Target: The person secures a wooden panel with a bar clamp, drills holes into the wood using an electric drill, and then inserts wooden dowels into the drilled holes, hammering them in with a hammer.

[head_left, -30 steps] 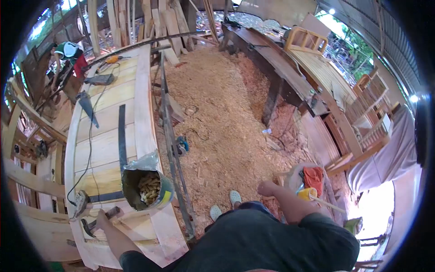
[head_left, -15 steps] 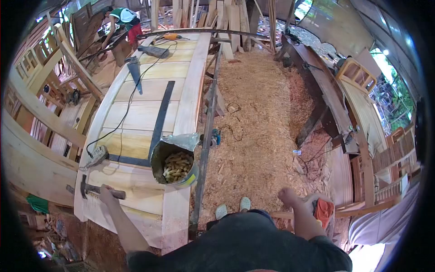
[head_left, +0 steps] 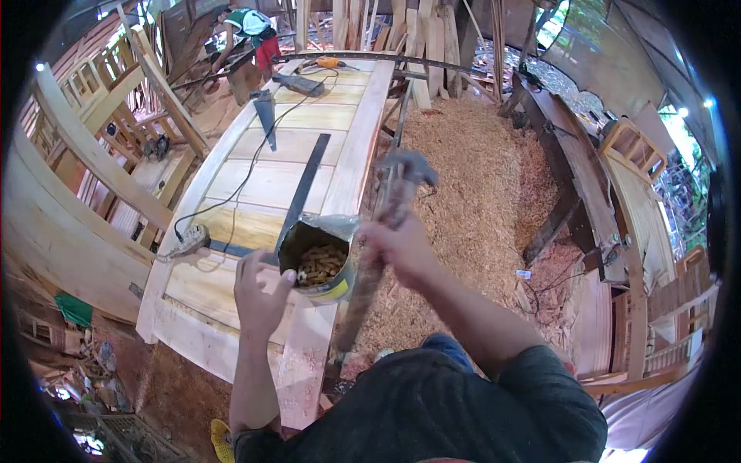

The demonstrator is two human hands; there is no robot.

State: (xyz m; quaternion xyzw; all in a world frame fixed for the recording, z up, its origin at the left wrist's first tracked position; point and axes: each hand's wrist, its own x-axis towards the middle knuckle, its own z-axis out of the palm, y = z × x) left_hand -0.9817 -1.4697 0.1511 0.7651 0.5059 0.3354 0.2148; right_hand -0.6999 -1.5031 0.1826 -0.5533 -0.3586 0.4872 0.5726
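My right hand (head_left: 397, 247) is closed around the handle of a hammer (head_left: 397, 193), whose head is raised and blurred. Just left of it, an open container (head_left: 347, 282) of short wooden pieces (head_left: 320, 264) stands on the wooden panel (head_left: 255, 174). My left hand (head_left: 261, 292) is at the container's left side with its fingers spread, and nothing is held in it. Near that hand lie a power strip (head_left: 189, 241) and a dark metal square (head_left: 309, 181).
On the panel's far part are a handsaw (head_left: 265, 119), a cord and an orange tool (head_left: 328, 62). Another person (head_left: 251, 27) bends at the back left. Wooden frames (head_left: 116, 170) stand left, a dark bench (head_left: 567, 162) right. Shavings (head_left: 455, 193) cover the floor.
The hammer has passed from my left hand to my right hand and is now raised beside the container. My left hand has come to the container's side, its fingers opened. The view has shifted.
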